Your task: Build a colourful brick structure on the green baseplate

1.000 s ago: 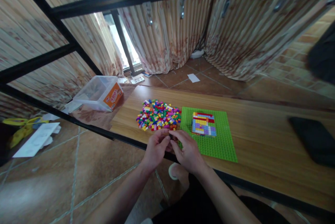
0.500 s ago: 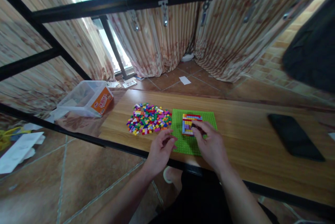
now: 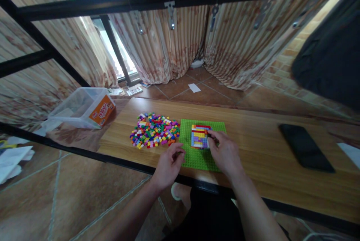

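We see the person's right hand (image 3: 226, 154) over the right part of the green baseplate (image 3: 194, 161), its thumb and forefinger pinching what seems to be a small dark brick (image 3: 209, 135). This piece is at the right side of the built block (image 3: 199, 137), which is low and many-coloured and lies on the baseplate, a little far from its middle. The fingers cover that corner, so we cannot tell if the brick already touches the studs.

The left hand (image 3: 168, 165) is near the left near corner of the baseplate. Its fingers are loosely curved, with a gap to the thumb; we see no piece in it, although the inside of the palm is hidden from us.

The loose bricks (image 3: 154, 130) make a spread heap to the left of the baseplate, on the wooden table (image 3: 253, 139). Well apart on the right lies a black flat object (image 3: 306, 147), and beyond the left end of the table is a clear plastic box (image 3: 81, 107).

In our judgement, the step in hand is the placing of one single brick on the block. Such a move calls for exact alignment over the studs, and then for a straight, firm press downward.
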Demonstrator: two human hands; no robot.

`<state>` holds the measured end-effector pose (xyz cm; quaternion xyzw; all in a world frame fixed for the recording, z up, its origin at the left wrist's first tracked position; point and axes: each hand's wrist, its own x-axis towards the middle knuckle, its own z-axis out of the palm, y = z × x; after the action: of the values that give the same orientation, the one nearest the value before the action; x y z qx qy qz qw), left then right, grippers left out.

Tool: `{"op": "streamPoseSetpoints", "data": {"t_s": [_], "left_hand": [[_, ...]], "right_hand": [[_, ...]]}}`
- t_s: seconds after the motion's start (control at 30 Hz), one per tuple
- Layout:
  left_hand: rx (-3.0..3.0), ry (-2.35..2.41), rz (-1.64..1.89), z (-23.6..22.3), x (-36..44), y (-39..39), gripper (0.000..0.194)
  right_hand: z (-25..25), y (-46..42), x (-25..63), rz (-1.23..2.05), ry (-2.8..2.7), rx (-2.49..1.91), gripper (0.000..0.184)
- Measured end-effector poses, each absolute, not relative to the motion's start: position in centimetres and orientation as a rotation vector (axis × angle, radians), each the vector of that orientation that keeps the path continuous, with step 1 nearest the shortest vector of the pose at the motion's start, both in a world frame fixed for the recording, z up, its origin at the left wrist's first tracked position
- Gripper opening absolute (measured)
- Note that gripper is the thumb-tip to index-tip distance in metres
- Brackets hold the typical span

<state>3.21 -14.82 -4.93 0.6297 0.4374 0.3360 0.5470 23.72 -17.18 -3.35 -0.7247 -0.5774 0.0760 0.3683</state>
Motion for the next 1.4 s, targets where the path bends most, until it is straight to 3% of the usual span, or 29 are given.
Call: {"op": "streamPoseSetpoints", "data": {"t_s": [0.6,1.4], "left_hand": [[1.573,1.034,0.788,-4.7,3.3,-14.8,0.023],[1.582,1.027,0.807,-5.1,3.2,-14.9,0.025]], "right_hand": [[-3.1,-17.4,23.9,0.206,-1.396,-1.876,0.033],[-3.1,-17.2,20.7,0.235,-1.452,-1.863,0.02]]}}
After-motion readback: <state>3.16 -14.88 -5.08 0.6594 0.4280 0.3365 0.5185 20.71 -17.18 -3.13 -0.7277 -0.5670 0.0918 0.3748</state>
